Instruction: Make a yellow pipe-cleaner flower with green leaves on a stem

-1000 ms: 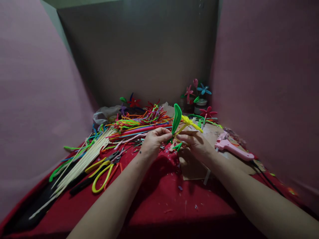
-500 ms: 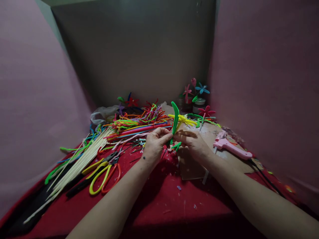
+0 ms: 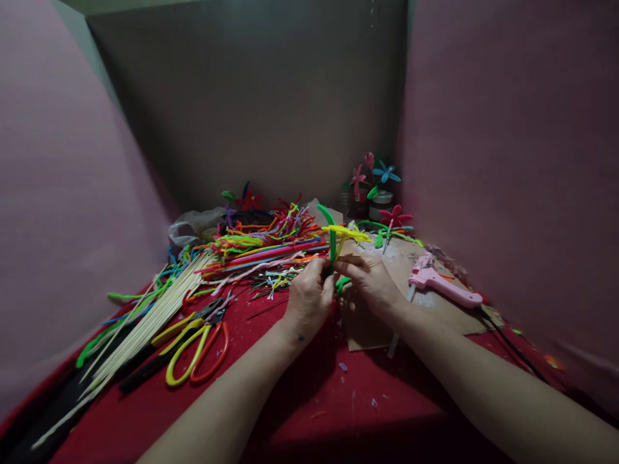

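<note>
My left hand (image 3: 308, 298) and my right hand (image 3: 370, 278) meet over the red cloth and both pinch the stem of a pipe-cleaner flower (image 3: 342, 234). It has yellow petals and a green leaf loop (image 3: 330, 227) standing up above my fingers. A short green piece (image 3: 343, 283) sticks out below my right hand. Both hands have their fingers closed round the stem.
A pile of coloured pipe cleaners (image 3: 264, 240) and a bundle of wooden skewers (image 3: 145, 322) lie at the left. Yellow and orange scissors (image 3: 196, 345) are beside them. A pink glue gun (image 3: 442, 288) rests on cardboard (image 3: 370, 325) at the right. Finished flowers (image 3: 374, 177) stand at the back.
The flower has come lower and tilted left, its leaf now more upright. My left hand has turned and closed in under it, touching my right hand.
</note>
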{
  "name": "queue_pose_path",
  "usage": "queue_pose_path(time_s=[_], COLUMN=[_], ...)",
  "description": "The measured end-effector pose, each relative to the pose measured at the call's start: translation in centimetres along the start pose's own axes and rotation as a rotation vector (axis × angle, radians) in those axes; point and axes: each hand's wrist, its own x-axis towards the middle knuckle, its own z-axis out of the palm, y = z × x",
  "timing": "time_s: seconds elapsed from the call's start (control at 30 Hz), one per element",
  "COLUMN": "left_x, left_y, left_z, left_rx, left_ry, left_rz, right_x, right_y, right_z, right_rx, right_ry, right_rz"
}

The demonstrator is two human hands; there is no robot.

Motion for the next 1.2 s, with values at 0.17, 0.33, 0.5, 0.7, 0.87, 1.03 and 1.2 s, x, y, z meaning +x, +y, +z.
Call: queue_pose_path(time_s=[0.17,0.33,0.5,0.7,0.87,1.03,1.2], left_x=[0.0,0.1,0.5,1.1,1.3,1.3,1.6], left_y=[-0.5,-0.6,-0.2,0.9,1.3,1.1,0.6], left_z=[0.3,0.4,0.3,-0.5,-0.7,-1.0,-1.5], left_rx=[0.078,-0.061,-0.411,-0.685,-0.795,-0.949,-1.074], left_ry=[0.071,0.070,0.072,0.063,0.025,-0.049,-0.153], left_rz=[0.073,0.026,-0.168,-0.383,-0.427,-0.495,-0.537], right_x=[-0.3,-0.4,-0.1,-0.2,-0.1,0.3,0.2], right_y=[0.0,-0.5,-0.8,-0.9,-0.8,-0.1,-0.6], right_z=[0.4,0.5,0.6,0.7,0.4,-0.1,0.0], right_rx=[-0.033,-0.158,-0.221,-0.151,0.053,0.166,0.181], right_ry=[0.013,-0.049,-0.041,-0.021,-0.096,-0.151,-0.106], right_rz=[-0.020,-0.078,-0.139,-0.023,0.101,0.141,0.096])
